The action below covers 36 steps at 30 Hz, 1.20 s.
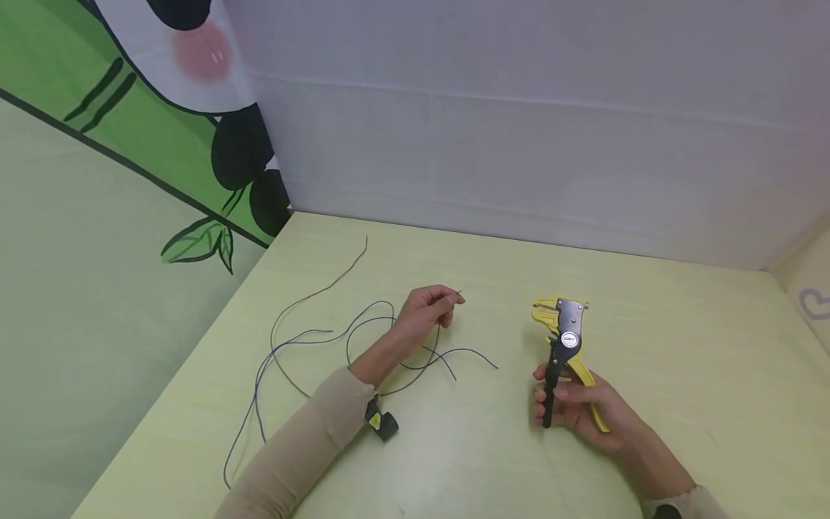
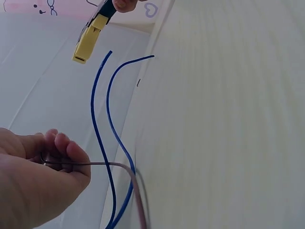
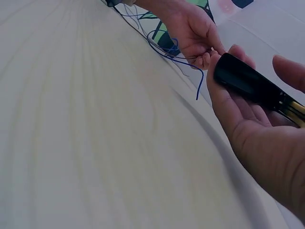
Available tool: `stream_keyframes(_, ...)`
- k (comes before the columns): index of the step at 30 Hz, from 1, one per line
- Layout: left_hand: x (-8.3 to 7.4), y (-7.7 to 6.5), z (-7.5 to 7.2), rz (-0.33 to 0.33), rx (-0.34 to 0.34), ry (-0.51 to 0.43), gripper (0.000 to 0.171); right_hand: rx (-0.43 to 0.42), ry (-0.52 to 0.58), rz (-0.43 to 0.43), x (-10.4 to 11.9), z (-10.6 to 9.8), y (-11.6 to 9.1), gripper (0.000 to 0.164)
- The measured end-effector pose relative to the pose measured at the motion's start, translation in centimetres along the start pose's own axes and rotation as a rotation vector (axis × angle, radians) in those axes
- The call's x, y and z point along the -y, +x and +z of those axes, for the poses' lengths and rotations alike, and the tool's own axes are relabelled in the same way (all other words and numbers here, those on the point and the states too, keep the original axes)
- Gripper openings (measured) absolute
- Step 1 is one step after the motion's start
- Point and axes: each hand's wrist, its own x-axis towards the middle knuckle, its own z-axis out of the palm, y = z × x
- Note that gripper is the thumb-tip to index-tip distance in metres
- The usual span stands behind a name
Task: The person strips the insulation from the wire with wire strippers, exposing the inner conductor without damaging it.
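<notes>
My left hand (image 1: 424, 316) is raised over the tabletop and pinches one end of a thin brown wire (image 1: 318, 292). In the left wrist view, that brown wire (image 2: 138, 198) runs out of the curled fingers and bends down. Two blue wire ends (image 2: 93, 102) stand out past it. My right hand (image 1: 593, 418) grips an automatic wire stripper (image 1: 563, 339) with one black and one yellow handle, its jaws pointing up and left. The right wrist view shows the black handle (image 3: 243, 78) lying across the fingers. A gap separates the tool from the brown wire's end.
Blue wires (image 1: 259, 389) lie in loose loops on the pale wooden table (image 1: 681, 346), partly under the left forearm. A grey-white cloth wall (image 1: 519, 166) rises behind the table. To the left hangs a green and white printed cloth (image 1: 78, 274).
</notes>
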Motion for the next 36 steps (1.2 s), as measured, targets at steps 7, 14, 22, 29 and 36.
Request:
stream_keyframes(7,0.2,0.2,-0.1,-0.048,-0.001,0.024,0.026,-0.002,0.018,0.008,0.2,-0.2,-0.1,0.046)
stream_keyframes(14,0.7,0.4,-0.4,-0.081,0.049,-0.048,0.031,0.003,0.022,0.012,0.3,-0.1,0.0,0.046)
stream_keyframes(22,0.8,0.5,-0.5,-0.182,0.053,-0.091,0.034,-0.022,0.031,0.03,0.4,-0.2,-0.1,0.045)
stream_keyframes(29,0.3,0.5,-0.6,-0.266,0.056,-0.106,0.054,-0.049,0.019,0.041,0.5,-0.1,-0.2,0.043)
stream_keyframes(36,-0.5,0.5,-1.0,-0.239,0.057,-0.14,0.07,0.001,0.043,0.027,0.5,-0.3,-0.2,0.045)
